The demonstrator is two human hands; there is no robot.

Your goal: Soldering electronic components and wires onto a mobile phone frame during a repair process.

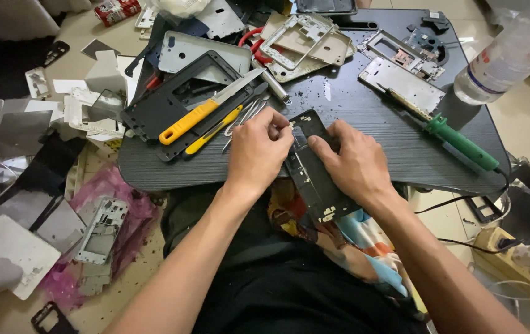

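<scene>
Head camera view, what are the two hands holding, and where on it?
Both hold a black phone frame: the left hand at its upper left edge, the right hand pressing across its right side.

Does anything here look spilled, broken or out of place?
Yes. Small white specks are scattered over the dark table, like debris. Stripped phone frames and plates lie loose on the floor. The dark phone frame under the left hand and right hand overhangs the table edge.

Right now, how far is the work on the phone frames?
Done: stripped frames lie piled on the table and floor. In hand: left hand and right hand work on a black phone frame. What is left cannot be told.
</scene>
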